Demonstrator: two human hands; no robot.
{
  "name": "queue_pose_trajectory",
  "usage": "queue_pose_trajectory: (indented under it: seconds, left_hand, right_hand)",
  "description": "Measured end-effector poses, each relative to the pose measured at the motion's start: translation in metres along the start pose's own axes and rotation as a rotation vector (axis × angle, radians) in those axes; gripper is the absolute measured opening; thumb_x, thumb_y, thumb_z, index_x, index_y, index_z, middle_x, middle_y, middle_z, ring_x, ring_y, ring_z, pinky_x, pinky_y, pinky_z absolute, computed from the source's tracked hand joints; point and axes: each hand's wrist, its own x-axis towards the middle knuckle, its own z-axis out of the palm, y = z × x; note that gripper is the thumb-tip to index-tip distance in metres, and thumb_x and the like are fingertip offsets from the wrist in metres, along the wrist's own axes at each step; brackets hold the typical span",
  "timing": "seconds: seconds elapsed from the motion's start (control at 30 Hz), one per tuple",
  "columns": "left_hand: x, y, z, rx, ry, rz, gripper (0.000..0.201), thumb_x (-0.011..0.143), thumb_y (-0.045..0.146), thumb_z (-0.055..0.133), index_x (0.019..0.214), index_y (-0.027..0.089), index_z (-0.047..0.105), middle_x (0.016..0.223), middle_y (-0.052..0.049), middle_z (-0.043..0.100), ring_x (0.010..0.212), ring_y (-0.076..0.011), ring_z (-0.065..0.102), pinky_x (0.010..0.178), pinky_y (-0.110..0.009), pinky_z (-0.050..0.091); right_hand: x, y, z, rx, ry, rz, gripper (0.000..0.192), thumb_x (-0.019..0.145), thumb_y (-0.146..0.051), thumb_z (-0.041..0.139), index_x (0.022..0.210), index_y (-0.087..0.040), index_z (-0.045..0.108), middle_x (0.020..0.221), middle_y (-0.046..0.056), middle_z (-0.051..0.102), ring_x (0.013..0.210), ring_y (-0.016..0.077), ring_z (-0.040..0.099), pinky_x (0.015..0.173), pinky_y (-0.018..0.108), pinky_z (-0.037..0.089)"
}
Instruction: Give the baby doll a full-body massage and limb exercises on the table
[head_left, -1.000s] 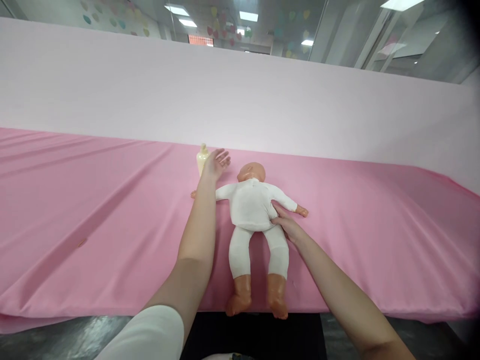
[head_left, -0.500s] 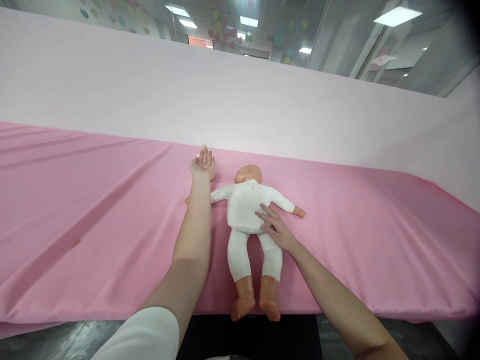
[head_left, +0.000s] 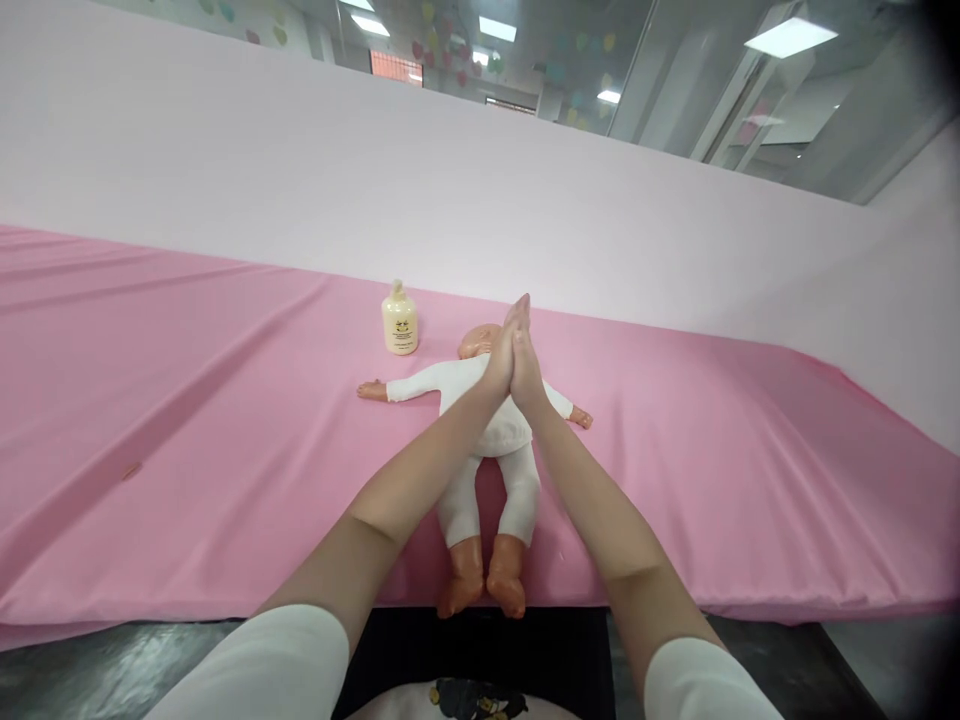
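Note:
A baby doll point(head_left: 459, 500) in a white suit lies on the pink cloth, its head away from me and its brown feet at the near edge. Above its chest, my left hand point(head_left: 501, 350) and my right hand point(head_left: 526, 365) are pressed palm to palm, fingers stretched out and pointing up and away. Neither hand is seen to hold anything. Part of the doll's head and chest is hidden behind them. To the left of the doll's head stands a cream pump bottle point(head_left: 400, 325) with a dark printed label, upright and apart from both hands.
A pink cloth point(head_left: 247, 430) with folds covers the table up to a white wall point(head_left: 300, 170). Above the wall is a glass window point(head_left: 570, 60) with heart stickers and reflected ceiling lights. A small tan mark point(head_left: 131, 470) shows on the cloth at the left.
My left hand has moved right, away from the bottle, which now shows fully. My right hand has lifted off the doll's torso. Both palms have come together above the doll.

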Motion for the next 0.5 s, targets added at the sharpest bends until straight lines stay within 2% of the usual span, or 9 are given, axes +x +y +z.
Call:
queue_pose_trajectory:
  seconds: [0.07,0.13,0.2,0.27,0.33,0.4,0.5]
  left_hand:
    - [-0.016,-0.005,0.012,0.151,-0.072,0.046,0.060,0.096,0.044,0.029,0.155,0.031,0.029,0.159,0.000,0.035,0.152,-0.0147,0.024,0.122,-0.040,0.030]
    - [-0.031,-0.014,0.010,0.288,-0.129,0.072,0.062,0.097,0.043,0.024,0.158,0.030,0.020,0.160,0.000,0.033,0.153,-0.0151,0.020,0.121,-0.042,0.033]
    - [-0.044,-0.027,-0.007,0.391,-0.166,0.073,0.061,0.099,0.040,0.019,0.158,0.025,0.020,0.161,-0.003,0.032,0.153,-0.0164,0.019,0.123,-0.043,0.028]
    - [-0.051,-0.043,-0.031,0.801,-0.300,0.068,0.062,0.101,0.038,0.010,0.158,0.015,0.018,0.163,-0.008,0.027,0.154,-0.0187,0.016,0.125,-0.044,0.022]
    - [-0.054,-0.060,-0.058,0.920,-0.337,0.045,0.064,0.099,0.040,0.028,0.154,0.008,0.029,0.160,-0.014,0.032,0.154,-0.0266,0.015,0.126,-0.051,0.011]
    - [-0.053,-0.072,-0.079,1.174,-0.393,0.123,0.062,0.099,0.039,0.030,0.154,0.012,0.030,0.161,-0.012,0.030,0.154,-0.0272,0.017,0.125,-0.053,0.010]
    - [-0.053,-0.082,-0.095,1.262,-0.378,0.146,0.060,0.100,0.039,0.027,0.155,0.014,0.029,0.163,-0.011,0.027,0.153,-0.0283,0.018,0.124,-0.054,0.014]
  right_hand:
    - [0.010,0.005,0.003,-0.112,-0.084,-0.001,0.067,0.100,-0.055,0.028,0.159,-0.027,0.013,0.166,0.001,0.017,0.156,0.0234,0.009,0.126,0.052,0.013]
    - [0.010,0.017,0.004,-0.223,-0.178,0.007,0.069,0.099,-0.055,0.032,0.159,-0.025,0.015,0.166,0.004,0.019,0.156,0.0251,0.010,0.126,0.054,0.012]
    - [0.003,0.032,0.004,-0.320,-0.251,0.010,0.069,0.099,-0.053,0.031,0.159,-0.023,0.016,0.166,0.006,0.018,0.155,0.0250,0.011,0.126,0.054,0.012]
    - [-0.007,0.048,0.005,-0.344,-0.282,0.017,0.068,0.099,-0.049,0.031,0.159,-0.020,0.017,0.166,0.009,0.018,0.155,0.0253,0.013,0.125,0.054,0.012]
    - [-0.017,0.064,0.006,-0.391,-0.321,0.043,0.066,0.099,-0.045,0.029,0.158,-0.017,0.017,0.165,0.012,0.018,0.155,0.0250,0.014,0.125,0.053,0.013]
    - [-0.026,0.079,0.007,-0.474,-0.374,0.098,0.064,0.100,-0.039,0.025,0.158,-0.014,0.017,0.165,0.014,0.016,0.155,0.0245,0.014,0.124,0.052,0.015]
    - [-0.036,0.095,0.007,-0.576,-0.415,0.182,0.065,0.101,-0.038,0.022,0.158,-0.008,0.016,0.166,0.016,0.012,0.155,0.0262,0.012,0.124,0.049,0.015]
